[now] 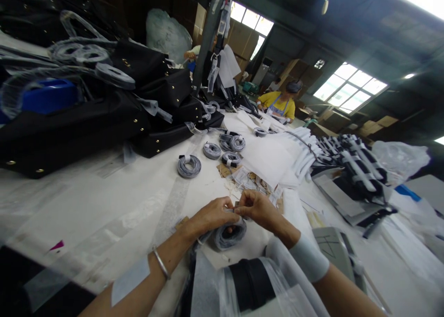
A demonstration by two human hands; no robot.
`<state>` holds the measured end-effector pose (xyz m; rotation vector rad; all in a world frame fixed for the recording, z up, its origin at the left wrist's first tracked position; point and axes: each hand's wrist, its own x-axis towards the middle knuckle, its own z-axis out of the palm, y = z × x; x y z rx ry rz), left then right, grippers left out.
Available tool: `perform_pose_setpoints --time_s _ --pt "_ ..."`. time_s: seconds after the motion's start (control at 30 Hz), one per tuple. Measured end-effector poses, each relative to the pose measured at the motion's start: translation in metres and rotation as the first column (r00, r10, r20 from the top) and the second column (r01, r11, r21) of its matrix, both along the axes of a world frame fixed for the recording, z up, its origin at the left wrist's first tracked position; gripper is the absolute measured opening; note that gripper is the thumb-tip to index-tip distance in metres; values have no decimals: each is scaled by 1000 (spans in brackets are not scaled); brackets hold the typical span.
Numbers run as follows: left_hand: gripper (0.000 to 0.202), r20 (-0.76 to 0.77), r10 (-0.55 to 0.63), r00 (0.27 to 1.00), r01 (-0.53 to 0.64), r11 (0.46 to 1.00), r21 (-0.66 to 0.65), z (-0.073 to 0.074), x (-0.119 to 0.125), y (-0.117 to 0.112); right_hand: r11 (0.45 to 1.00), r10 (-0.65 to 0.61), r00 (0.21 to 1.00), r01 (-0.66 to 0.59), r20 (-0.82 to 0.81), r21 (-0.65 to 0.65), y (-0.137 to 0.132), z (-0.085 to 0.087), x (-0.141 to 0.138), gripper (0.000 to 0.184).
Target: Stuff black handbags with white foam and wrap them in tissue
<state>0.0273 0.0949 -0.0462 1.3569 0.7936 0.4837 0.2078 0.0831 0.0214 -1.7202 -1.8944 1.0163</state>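
A rolled strap [227,237] in clear plastic wrap stands over the white table just in front of me. My left hand [220,211] is closed round its upper side, fingers curled into the coil. At the coil's top edge, my right hand [255,208] pinches a small dark end, thumb and forefinger together, close beside the left fingertips. The fingers hide part of this end. Below the coil, nearest to me, lies a black item [250,282] wrapped in white sheet and clear plastic.
Several rolled straps [189,166] lie beyond my hands, near paper tags [247,179]. Black bags [104,122] are piled at left, white sheets [274,157] beyond. A grey-green device [335,247] and wrapped black bundles [360,162] occupy the right. A person in yellow [279,103] works at the far end.
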Motion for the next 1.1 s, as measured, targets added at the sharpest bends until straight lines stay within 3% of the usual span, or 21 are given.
perform_pose_setpoints --time_s 0.1,0.23,0.33,0.53,0.77,0.93,1.1 --pt "32 18 -15 1000 15 1000 -5 0 0 1 999 38 999 -39 34 23 -3 8 -2 11" --pt "34 16 -27 1000 27 1000 15 4 -1 1 982 151 976 -167 159 93 -4 17 -2 26" --pt "35 5 -28 1000 27 997 66 6 -2 1 956 251 922 -283 295 73 -3 20 -2 14" --pt "36 -8 -30 1000 31 988 154 9 -5 0 941 265 876 -326 404 90 5 15 -6 19" --pt "39 -107 43 993 -18 974 227 7 -6 2 936 329 904 -351 273 36 19 15 -12 16" --pt "40 -95 25 995 2 964 268 8 -7 2 910 373 914 -394 161 126 17 22 -8 10" --pt "48 -6 -12 1000 13 957 289 8 -6 1 879 392 883 -442 258 178 13 16 -6 13"
